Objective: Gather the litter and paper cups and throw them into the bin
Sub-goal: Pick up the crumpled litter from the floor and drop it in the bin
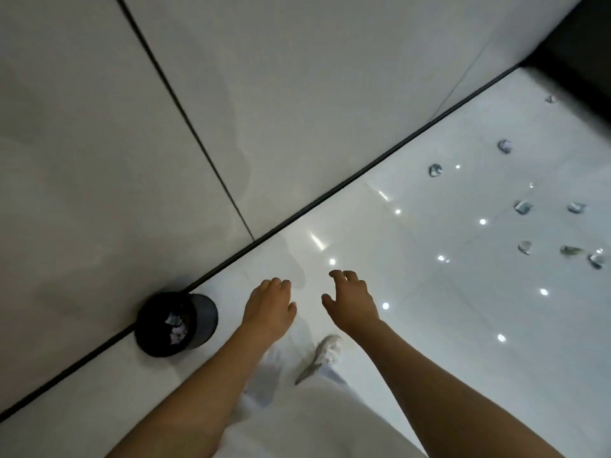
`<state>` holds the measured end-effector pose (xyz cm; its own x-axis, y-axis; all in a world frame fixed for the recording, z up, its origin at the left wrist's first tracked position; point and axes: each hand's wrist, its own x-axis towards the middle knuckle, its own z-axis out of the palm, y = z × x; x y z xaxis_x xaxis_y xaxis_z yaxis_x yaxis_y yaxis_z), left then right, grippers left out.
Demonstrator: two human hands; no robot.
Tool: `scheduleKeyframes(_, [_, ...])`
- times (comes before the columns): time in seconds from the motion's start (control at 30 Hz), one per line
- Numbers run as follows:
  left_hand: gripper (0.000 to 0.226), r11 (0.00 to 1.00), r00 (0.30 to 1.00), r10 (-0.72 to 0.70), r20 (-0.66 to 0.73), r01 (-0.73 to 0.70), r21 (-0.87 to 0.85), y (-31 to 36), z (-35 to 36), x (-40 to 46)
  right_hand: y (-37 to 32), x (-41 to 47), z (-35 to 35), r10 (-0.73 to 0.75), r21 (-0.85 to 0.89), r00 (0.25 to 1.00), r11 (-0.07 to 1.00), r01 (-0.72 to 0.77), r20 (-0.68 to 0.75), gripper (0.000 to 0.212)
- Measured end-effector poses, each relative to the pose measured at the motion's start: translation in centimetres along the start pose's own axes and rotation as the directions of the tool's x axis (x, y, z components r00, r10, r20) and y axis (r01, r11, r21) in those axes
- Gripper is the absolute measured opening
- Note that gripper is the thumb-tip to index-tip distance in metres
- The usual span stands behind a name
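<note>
Both my left hand (269, 305) and right hand (350, 304) loose, empty; I'd turn to crumpled litter (524, 206) at 2 o'clock, grab several, return to black bin (177, 322) at 9.

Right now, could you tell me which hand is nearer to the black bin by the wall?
Left. The left hand hovers just right of the black bin, empty; the right hand is farther right, beyond the left.
</note>
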<state>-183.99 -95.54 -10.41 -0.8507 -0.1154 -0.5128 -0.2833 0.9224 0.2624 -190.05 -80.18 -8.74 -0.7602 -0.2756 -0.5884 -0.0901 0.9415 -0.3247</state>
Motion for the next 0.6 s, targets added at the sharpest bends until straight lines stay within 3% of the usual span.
scheduleKeyframes(0.27, [0.039, 0.963, 0.967, 0.255, 0.016, -0.255, 0.09, 16.8, -4.8, 9.1, 12.6, 1.7, -10.5, 0.238, 0.201, 0.961, 0.957, -0.207, -0.14, 0.052])
scheduleKeyframes(0.6, [0.038, 0.86, 0.885, 0.449, 0.123, -0.466, 0.21, 30.0, -11.0, 25.0, 21.2, 10.8, -21.4, 0.463, 0.427, 0.868, 0.832, -0.354, -0.182, 0.053])
